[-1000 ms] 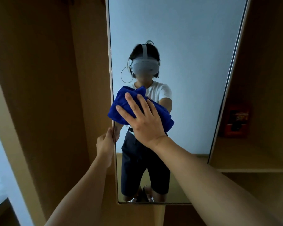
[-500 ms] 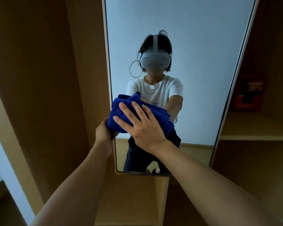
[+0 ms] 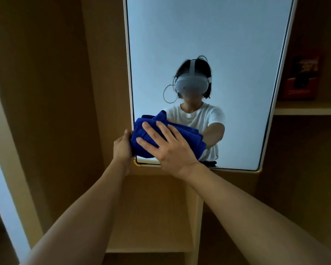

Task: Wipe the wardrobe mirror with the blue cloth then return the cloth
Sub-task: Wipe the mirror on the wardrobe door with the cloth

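Head view: right hand [image 3: 170, 148], fingers spread, is pressing the bunched blue cloth [image 3: 141, 134] onto the tall framed wardrobe mirror [image 3: 218, 35]; left hand [image 3: 122, 148] is clamping the mirror's edge. Even pressure and overlapping strokes are advisable.

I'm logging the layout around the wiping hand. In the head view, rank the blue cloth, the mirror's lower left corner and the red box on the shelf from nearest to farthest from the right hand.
1. Blue cloth: under the right hand.
2. Mirror's lower left corner: just below-left.
3. Red box: far right, on the shelf.
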### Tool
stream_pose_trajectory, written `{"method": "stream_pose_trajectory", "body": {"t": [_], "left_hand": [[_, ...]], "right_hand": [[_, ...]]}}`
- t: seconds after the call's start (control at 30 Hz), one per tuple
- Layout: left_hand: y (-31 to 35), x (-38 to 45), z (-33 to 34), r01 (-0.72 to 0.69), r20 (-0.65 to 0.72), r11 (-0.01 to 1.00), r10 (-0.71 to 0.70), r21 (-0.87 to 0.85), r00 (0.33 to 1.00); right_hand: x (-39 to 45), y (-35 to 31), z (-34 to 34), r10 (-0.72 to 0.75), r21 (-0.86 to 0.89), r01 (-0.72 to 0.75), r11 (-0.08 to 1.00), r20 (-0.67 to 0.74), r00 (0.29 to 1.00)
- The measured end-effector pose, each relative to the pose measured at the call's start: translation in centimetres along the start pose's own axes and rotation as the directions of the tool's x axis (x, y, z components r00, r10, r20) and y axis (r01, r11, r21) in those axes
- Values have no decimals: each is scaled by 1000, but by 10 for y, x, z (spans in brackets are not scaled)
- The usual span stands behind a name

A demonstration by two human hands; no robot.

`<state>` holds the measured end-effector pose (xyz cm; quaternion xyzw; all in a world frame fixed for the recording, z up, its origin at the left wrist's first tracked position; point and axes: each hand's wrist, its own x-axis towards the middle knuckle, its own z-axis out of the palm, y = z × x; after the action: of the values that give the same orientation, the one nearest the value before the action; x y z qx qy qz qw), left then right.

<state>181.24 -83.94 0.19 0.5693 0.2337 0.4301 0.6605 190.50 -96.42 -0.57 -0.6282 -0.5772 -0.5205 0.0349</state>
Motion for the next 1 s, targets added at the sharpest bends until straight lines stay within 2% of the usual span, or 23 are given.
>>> {"method": "stream_pose_trajectory", "body": {"t": [0.17,0.3,0.63,0.73,1.0], "left_hand": [[-6,2,3,-55,-41,995,59,85,997],[-12,1,7,-83,-48,995,85,49,995],[-16,4,14,-91,-132,996,93,19,987],[-15,-1,16,-108,-133,994,108,3,985],[-12,-6,24,-98,-207,994,87,-45,974]], "right_hand": [[-22,-14,12,-51,29,49,998,52,997],[-38,-8,12,-59,29,58,998,52,997],[-71,44,3,-182,-112,185,976,36,983],[-66,57,-3,-153,-122,151,981,-8,988],[8,109,-47,94,-139,-114,984,-149,984]]}}
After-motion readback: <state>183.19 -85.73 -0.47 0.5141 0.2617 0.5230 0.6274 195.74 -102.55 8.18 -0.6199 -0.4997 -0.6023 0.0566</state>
